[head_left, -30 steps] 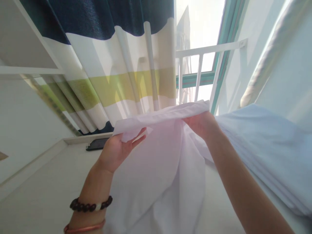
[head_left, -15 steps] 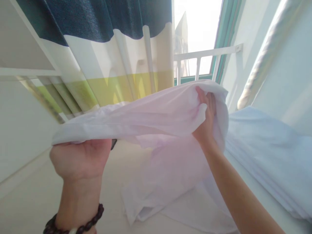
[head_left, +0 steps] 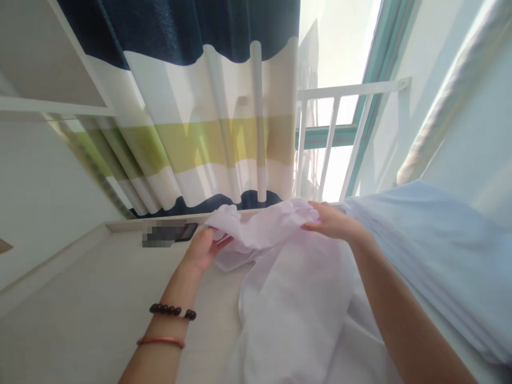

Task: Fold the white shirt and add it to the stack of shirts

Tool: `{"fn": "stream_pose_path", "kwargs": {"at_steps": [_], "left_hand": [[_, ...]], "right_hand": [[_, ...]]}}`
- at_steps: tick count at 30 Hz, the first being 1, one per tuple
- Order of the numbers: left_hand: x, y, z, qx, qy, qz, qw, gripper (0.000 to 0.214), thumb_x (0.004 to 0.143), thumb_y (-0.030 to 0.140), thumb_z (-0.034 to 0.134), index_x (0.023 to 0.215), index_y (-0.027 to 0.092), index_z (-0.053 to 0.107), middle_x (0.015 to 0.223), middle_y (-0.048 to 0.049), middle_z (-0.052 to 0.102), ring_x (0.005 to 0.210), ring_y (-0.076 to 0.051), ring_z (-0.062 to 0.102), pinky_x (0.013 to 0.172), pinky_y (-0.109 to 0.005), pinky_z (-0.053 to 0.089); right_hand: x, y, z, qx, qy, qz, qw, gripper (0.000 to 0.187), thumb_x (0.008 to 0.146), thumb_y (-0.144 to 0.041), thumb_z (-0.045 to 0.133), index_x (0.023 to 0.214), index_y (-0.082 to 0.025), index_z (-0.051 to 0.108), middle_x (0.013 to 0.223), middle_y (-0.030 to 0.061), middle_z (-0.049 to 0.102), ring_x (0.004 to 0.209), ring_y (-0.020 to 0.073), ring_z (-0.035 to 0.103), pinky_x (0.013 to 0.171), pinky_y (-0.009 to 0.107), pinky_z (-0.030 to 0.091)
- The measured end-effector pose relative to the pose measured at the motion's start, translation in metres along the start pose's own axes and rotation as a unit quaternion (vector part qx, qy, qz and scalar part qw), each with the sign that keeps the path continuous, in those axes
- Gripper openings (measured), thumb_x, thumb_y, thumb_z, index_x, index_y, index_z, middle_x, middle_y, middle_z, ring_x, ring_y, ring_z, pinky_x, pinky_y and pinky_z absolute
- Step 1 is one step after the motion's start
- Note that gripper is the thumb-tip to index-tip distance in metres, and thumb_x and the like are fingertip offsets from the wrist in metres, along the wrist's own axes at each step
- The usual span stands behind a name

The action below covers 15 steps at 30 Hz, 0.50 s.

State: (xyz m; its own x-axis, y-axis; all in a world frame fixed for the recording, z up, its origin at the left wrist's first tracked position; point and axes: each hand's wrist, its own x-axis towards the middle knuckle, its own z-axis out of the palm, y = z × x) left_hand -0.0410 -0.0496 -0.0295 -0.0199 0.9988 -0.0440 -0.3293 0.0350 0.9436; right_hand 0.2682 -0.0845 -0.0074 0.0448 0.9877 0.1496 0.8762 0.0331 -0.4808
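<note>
A thin white cloth (head_left: 296,288) lies bunched on a pale surface (head_left: 80,298) in front of me. My left hand (head_left: 202,250) grips its crumpled far edge from below, fingers curled into the fabric. My right hand (head_left: 334,223) rests on the same bunched edge from the right, fingers pinched on the fabric. A dark bead bracelet and a thin pinkish band circle my left wrist.
A stack of folded pale blue cloth (head_left: 432,256) sits at the right. A dark phone (head_left: 170,233) lies at the far edge of the surface. Behind hang a striped curtain (head_left: 208,133) and a white railing (head_left: 340,138) before a bright window.
The cloth, held up and stretched wide half a second ago, has come down onto the surface. Both hands have moved closer together and lower, gathering the far edge.
</note>
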Motion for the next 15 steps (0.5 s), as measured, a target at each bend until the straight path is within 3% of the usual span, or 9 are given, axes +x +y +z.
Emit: {"fn": "stream_pose_path", "kwargs": {"at_steps": [3, 6, 8, 10, 13, 15], "left_hand": [[-0.003, -0.008, -0.010, 0.199, -0.103, -0.105, 0.969, 0.021, 0.083, 0.031, 0.054, 0.086, 0.016, 0.069, 0.085, -0.0089, 0.072, 0.074, -0.020, 0.068, 0.067, -0.029, 0.055], [-0.005, -0.013, -0.021, 0.308, -0.161, -0.224, 0.910, 0.046, 0.085, 0.053, 0.046, 0.076, 0.014, 0.068, 0.064, -0.0115, 0.069, 0.057, -0.022, 0.065, 0.051, -0.028, 0.049], [-0.004, -0.018, -0.026, 0.323, -0.169, -0.264, 0.893, 0.055, 0.083, 0.061, 0.042, 0.072, 0.014, 0.068, 0.053, -0.0119, 0.064, 0.046, -0.023, 0.060, 0.042, -0.028, 0.043], [-0.001, -0.022, -0.027, 0.286, -0.157, -0.266, 0.907, 0.056, 0.084, 0.062, 0.039, 0.077, 0.014, 0.068, 0.060, -0.0142, 0.066, 0.049, -0.024, 0.062, 0.044, -0.030, 0.045], [0.002, -0.020, -0.019, 0.074, -0.116, -0.191, 0.972, 0.046, 0.086, 0.054, 0.039, 0.089, 0.018, 0.066, 0.086, -0.0158, 0.071, 0.077, -0.030, 0.069, 0.063, -0.041, 0.055], [0.003, -0.014, -0.013, -0.106, -0.081, -0.097, 0.986, 0.033, 0.086, 0.048, 0.043, 0.086, 0.022, 0.064, 0.100, -0.0116, 0.071, 0.096, -0.031, 0.068, 0.079, -0.046, 0.054]], "right_hand": [[0.000, -0.008, 0.000, 0.057, -0.080, 0.053, 0.994, 0.057, 0.084, -0.048, 0.057, 0.131, -0.018, 0.051, 0.091, 0.0101, 0.071, 0.070, 0.0218, 0.068, 0.066, 0.033, 0.053], [0.006, -0.005, 0.014, 0.133, -0.193, 0.112, 0.966, 0.036, 0.090, -0.044, 0.048, 0.095, -0.013, 0.066, 0.056, 0.0074, 0.066, 0.042, 0.0172, 0.058, 0.045, 0.028, 0.047], [0.010, 0.002, 0.026, 0.149, -0.215, 0.131, 0.956, 0.036, 0.090, -0.037, 0.047, 0.069, -0.013, 0.064, 0.046, 0.0081, 0.061, 0.034, 0.0149, 0.051, 0.038, 0.026, 0.041], [0.012, 0.009, 0.031, 0.173, -0.222, 0.134, 0.950, 0.037, 0.090, -0.032, 0.048, 0.060, -0.015, 0.059, 0.043, 0.0079, 0.059, 0.031, 0.0135, 0.047, 0.035, 0.025, 0.037], [0.013, 0.009, 0.022, 0.261, -0.218, 0.117, 0.933, 0.032, 0.091, -0.032, 0.043, 0.070, -0.015, 0.060, 0.062, 0.0110, 0.069, 0.045, 0.0161, 0.061, 0.040, 0.024, 0.044], [0.014, 0.003, 0.011, 0.415, -0.130, 0.071, 0.898, 0.028, 0.093, -0.031, 0.037, 0.085, -0.016, 0.060, 0.090, 0.0130, 0.073, 0.073, 0.0184, 0.070, 0.053, 0.025, 0.053]]}}
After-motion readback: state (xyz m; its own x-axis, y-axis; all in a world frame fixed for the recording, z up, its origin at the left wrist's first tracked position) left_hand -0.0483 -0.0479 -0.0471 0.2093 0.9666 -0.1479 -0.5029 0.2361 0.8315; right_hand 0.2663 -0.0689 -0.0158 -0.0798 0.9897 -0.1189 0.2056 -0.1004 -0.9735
